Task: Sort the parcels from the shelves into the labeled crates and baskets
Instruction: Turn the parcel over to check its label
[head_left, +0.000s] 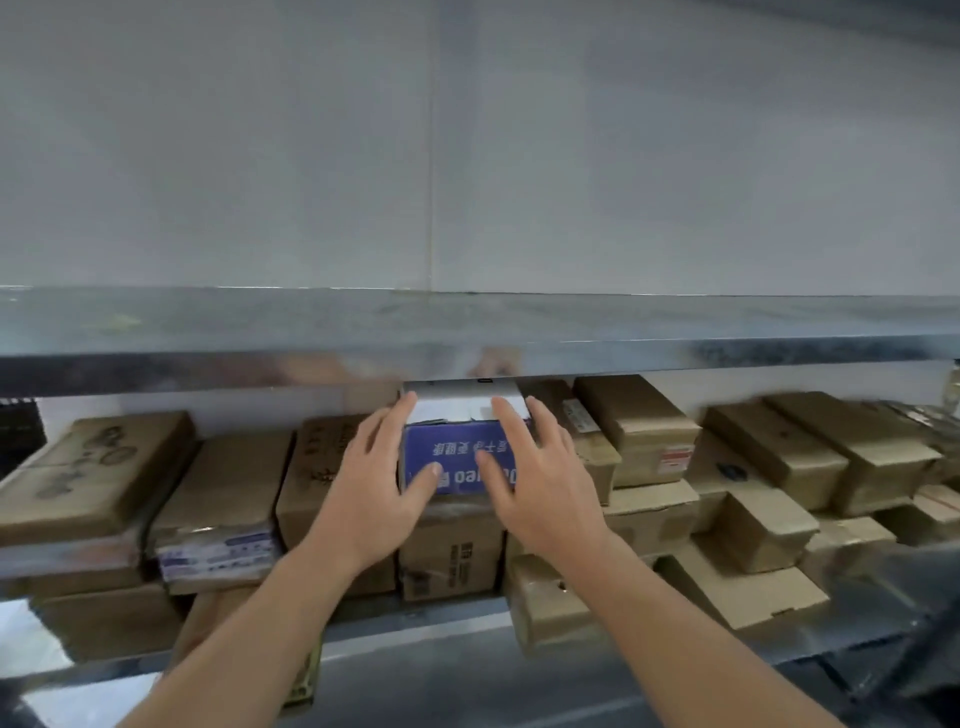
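Two bare forearms reached up from the near edge toward a metal shelf (415, 621) packed with parcels. The left hand (382, 488) was released, its fingers spread and nearly straight, lying along the left side of a blue box (457, 447), with its thumb across the box's blue front face. The right hand (545, 483) was likewise released, its fingers straight and fanned over the box's right top corner and its thumb on the front face; neither hand was curled round the box. The blue box, with white print upside down and a white top, sat in the middle of the shelf on a brown carton (449, 556) bearing dark print. To its left lay a flat carton with a white and blue label (218, 553) and, farther left, a large brown carton with black scrawl (93, 467). To the right, more brown cartons (639, 431) were stacked unevenly, some tilted. Above the parcels ran the upper shelf (467, 332), a grey metal board, and beyond it a plain grey wall (467, 156).
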